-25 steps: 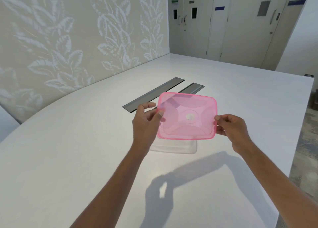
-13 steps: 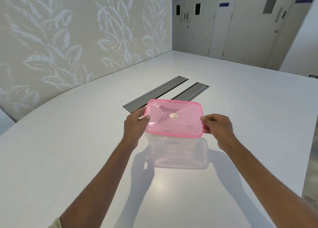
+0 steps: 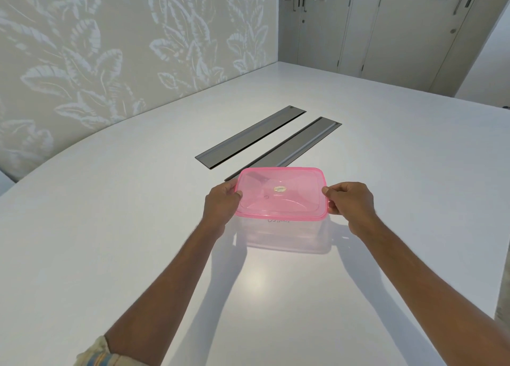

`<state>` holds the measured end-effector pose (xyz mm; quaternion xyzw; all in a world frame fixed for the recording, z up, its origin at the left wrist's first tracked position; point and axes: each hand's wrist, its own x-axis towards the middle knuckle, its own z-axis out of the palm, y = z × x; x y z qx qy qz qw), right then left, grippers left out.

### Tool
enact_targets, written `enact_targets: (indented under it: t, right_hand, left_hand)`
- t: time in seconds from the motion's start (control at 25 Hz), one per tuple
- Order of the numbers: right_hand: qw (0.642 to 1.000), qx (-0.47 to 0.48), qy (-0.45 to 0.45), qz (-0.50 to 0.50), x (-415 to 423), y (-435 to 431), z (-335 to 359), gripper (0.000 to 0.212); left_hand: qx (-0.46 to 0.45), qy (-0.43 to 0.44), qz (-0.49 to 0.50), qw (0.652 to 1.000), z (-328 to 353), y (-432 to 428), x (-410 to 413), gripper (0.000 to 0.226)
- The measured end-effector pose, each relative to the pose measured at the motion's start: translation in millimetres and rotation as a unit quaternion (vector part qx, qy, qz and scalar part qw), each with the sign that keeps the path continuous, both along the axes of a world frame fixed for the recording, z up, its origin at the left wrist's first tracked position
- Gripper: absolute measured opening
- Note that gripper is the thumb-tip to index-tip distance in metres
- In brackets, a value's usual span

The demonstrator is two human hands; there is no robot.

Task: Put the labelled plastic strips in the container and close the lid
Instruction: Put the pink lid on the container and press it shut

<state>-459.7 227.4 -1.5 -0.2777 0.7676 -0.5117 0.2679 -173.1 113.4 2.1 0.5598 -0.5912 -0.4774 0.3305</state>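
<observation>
A clear plastic container (image 3: 284, 237) stands on the white table, with handwriting on its near wall. A translucent pink lid (image 3: 281, 197) with a small oval sticker lies flat on top of it. My left hand (image 3: 220, 207) grips the lid's left edge, thumb on top. My right hand (image 3: 350, 203) grips the right edge the same way. Any strips inside cannot be made out through the plastic.
Two long grey metal cable flaps (image 3: 251, 136) are set into the table (image 3: 110, 227) just beyond the container. A leaf-patterned wall runs along the left, and doors stand at the back right. The table's right edge lies close to my right forearm.
The lid was held tilted above the container a second ago; it has come down and now rests level on the rim, both hands still on its ends.
</observation>
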Motion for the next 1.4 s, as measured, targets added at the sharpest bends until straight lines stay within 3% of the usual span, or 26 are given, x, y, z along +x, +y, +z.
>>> enact_targets:
  t: [0.24,0.56,0.68,0.76,0.84,0.96,1.12,1.4]
  right_hand:
    - [1.0,0.011,0.016,-0.011,0,-2,-6,0.022]
    - [0.999,0.026,0.029,-0.001,-1,-5,-10,0.021]
    - [0.999,0.043,0.018,0.003,-2,-6,-9,0.023]
    - [0.998,0.058,0.02,0.003,-1,-7,-8,0.037]
    - [0.996,0.061,0.057,0.015,4,-12,-6,0.059]
    - [0.98,0.046,0.183,0.069,12,-27,-8,0.07]
    - [0.942,0.089,0.292,0.138,13,-53,-13,0.062]
    - [0.915,0.085,0.37,0.133,-2,-86,-15,0.045]
  left_hand:
    - [-0.024,-0.006,-0.003,1.0,-7,-2,-4,0.042]
    - [-0.086,-0.102,0.006,0.991,-14,-4,-12,0.03]
    - [-0.112,-0.139,0.023,0.984,-14,-7,-17,0.037]
    - [-0.116,-0.157,0.031,0.98,-14,-12,-22,0.048]
    - [-0.116,-0.177,0.019,0.977,-12,-21,-29,0.054]
    - [-0.129,-0.227,-0.004,0.965,-9,-37,-40,0.056]
    - [-0.167,-0.281,-0.04,0.944,-8,-55,-53,0.045]
    - [-0.214,-0.362,-0.085,0.903,-18,-76,-66,0.036]
